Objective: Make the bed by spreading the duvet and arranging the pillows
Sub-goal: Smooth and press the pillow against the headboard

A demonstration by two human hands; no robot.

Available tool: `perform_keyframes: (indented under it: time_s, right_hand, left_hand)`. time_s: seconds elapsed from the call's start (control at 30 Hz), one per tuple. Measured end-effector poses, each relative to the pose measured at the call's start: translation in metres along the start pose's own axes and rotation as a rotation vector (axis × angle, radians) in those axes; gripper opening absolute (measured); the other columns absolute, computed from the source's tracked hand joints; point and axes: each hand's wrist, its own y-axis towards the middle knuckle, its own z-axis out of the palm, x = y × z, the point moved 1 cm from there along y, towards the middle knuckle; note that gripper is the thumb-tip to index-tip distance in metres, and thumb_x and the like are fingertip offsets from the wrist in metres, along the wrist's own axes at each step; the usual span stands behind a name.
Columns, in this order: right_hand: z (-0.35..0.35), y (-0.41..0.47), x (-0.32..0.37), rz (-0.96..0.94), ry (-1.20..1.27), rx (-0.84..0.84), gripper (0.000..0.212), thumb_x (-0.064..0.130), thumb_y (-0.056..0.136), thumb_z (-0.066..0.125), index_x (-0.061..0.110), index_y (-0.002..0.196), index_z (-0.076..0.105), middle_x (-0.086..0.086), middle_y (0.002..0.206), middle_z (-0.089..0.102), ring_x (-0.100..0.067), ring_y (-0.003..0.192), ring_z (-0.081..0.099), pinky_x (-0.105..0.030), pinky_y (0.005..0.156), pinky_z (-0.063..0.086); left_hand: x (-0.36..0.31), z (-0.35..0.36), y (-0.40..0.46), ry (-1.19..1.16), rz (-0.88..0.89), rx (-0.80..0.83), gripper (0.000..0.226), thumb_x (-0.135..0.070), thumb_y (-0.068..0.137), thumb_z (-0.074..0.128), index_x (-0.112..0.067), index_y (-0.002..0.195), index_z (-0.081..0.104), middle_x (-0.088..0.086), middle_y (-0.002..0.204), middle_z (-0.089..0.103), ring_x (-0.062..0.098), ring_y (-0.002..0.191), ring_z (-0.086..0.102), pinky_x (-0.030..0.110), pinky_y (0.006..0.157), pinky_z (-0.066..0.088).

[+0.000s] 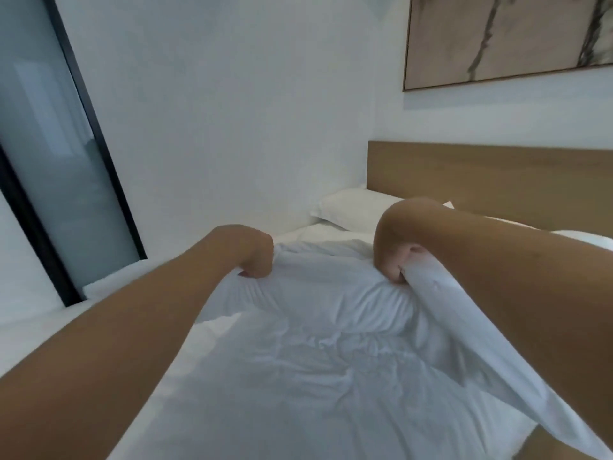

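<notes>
Both hands grip the white duvet point(325, 343), each fist closed on a bunch of its cloth. Left hand point(252, 257) clutches the duvet's far edge with knuckles turned away, and right hand point(396, 254) clamps a rolled fold of the same edge that trails back along the right forearm. The hands are apart, with a stretch of wrinkled cloth pulled between them. The duvet spreads from the fists toward the camera, creased across its middle, and covers the near part of the bed. Beyond the duvet, a white pillow point(351, 209) lies at the head of the bed, against the wooden headboard point(497, 180). Above the headboard a framed picture point(504, 38) hangs on the white wall point(232, 111). Left of the duvet stands a dark-framed glass panel point(56, 151).
</notes>
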Motion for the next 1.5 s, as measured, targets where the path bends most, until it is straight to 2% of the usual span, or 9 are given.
perform_keyframes:
  time_s: [0.13, 0.2, 0.27, 0.33, 0.57, 0.8, 1.13, 1.27, 1.5]
  right_hand:
    - [0.004, -0.029, -0.030, 0.080, 0.059, -0.072, 0.020, 0.019, 0.080, 0.060, 0.011, 0.062, 0.064, -0.003, 0.055, 0.060, -0.018, 0.058, 0.055, -0.026, 0.068, 0.045]
    - [0.019, -0.018, -0.042, 0.088, 0.111, -0.156, 0.014, 0.016, 0.082, 0.060, 0.011, 0.069, 0.063, -0.005, 0.072, 0.061, -0.019, 0.067, 0.056, -0.028, 0.074, 0.047]
    - [0.046, 0.010, -0.047, 0.076, 0.280, -0.273, 0.005, 0.012, 0.086, 0.059, 0.010, 0.086, 0.063, -0.007, 0.093, 0.062, -0.021, 0.076, 0.055, -0.030, 0.073, 0.047]
    - [0.081, 0.049, -0.048, 0.126, 0.339, -0.448, 0.023, 0.013, 0.086, 0.054, 0.011, 0.108, 0.061, -0.005, 0.110, 0.062, -0.023, 0.090, 0.058, -0.030, 0.075, 0.043]
    - [0.158, 0.189, -0.036, 0.329, 0.260, -0.712, 0.041, 0.014, 0.082, 0.052, 0.012, 0.122, 0.043, -0.004, 0.111, 0.057, -0.026, 0.102, 0.056, -0.041, 0.093, 0.036]
    - [0.156, 0.315, -0.058, 0.132, 0.294, -0.765, 0.011, 0.011, 0.089, 0.042, 0.019, 0.092, 0.049, -0.005, 0.097, 0.066, -0.026, 0.088, 0.062, -0.035, 0.074, 0.029]
    - [0.031, 0.487, -0.189, 0.131, 0.205, -0.987, 0.010, 0.014, 0.085, 0.051, 0.013, 0.093, 0.057, -0.009, 0.093, 0.062, -0.028, 0.088, 0.059, -0.035, 0.074, 0.031]
    - [0.063, 0.611, -0.185, 0.084, 0.212, -0.963, 0.020, 0.015, 0.056, 0.072, 0.015, 0.062, 0.053, -0.008, 0.055, 0.055, -0.025, 0.049, 0.055, -0.028, 0.054, 0.028]
    - [0.145, 0.805, -0.144, 0.140, 0.550, -1.083, 0.025, 0.017, 0.089, 0.053, 0.011, 0.065, 0.048, -0.009, 0.058, 0.055, -0.028, 0.051, 0.053, -0.031, 0.055, 0.026]
  left_hand:
    - [-0.010, -0.053, -0.025, 0.180, -0.057, 0.052, 0.028, 0.002, 0.073, 0.063, 0.001, 0.101, 0.066, 0.011, 0.085, 0.058, 0.025, 0.079, 0.056, 0.025, 0.056, 0.044]
    - [-0.021, -0.052, -0.015, 0.053, -0.053, -0.061, 0.014, -0.002, 0.077, 0.058, -0.003, 0.090, 0.063, 0.012, 0.092, 0.061, 0.027, 0.082, 0.058, 0.029, 0.066, 0.045]
    - [-0.042, -0.034, 0.002, -0.063, -0.056, -0.184, 0.020, -0.016, 0.087, 0.051, -0.010, 0.104, 0.060, 0.008, 0.110, 0.062, 0.026, 0.098, 0.061, 0.034, 0.080, 0.044]
    - [-0.068, -0.006, 0.031, -0.042, -0.097, -0.318, 0.032, -0.024, 0.089, 0.048, -0.020, 0.119, 0.056, 0.001, 0.119, 0.059, 0.024, 0.111, 0.057, 0.038, 0.092, 0.037]
    - [-0.118, 0.072, 0.145, 0.039, -0.092, -0.634, 0.034, -0.011, 0.087, 0.041, -0.019, 0.118, 0.050, 0.004, 0.112, 0.055, 0.030, 0.114, 0.045, 0.055, 0.116, 0.009]
    - [-0.145, 0.088, 0.278, -0.022, -0.048, -0.394, 0.036, -0.014, 0.089, 0.037, -0.026, 0.114, 0.060, -0.001, 0.113, 0.061, 0.025, 0.121, 0.044, 0.048, 0.119, 0.003]
    - [-0.140, -0.016, 0.497, 0.021, -0.229, -0.530, 0.033, -0.015, 0.088, 0.041, -0.024, 0.108, 0.065, 0.006, 0.116, 0.052, 0.034, 0.124, 0.037, 0.060, 0.115, -0.002]
    - [-0.182, 0.057, 0.607, -0.111, -0.235, -0.461, 0.031, -0.015, 0.086, 0.044, -0.023, 0.105, 0.067, 0.005, 0.114, 0.055, 0.031, 0.122, 0.040, 0.060, 0.115, -0.001]
    - [-0.277, 0.196, 0.754, -0.373, -0.217, -0.499, 0.025, -0.018, 0.083, 0.052, -0.007, 0.090, 0.073, 0.019, 0.096, 0.062, 0.039, 0.094, 0.056, 0.050, 0.115, 0.009]
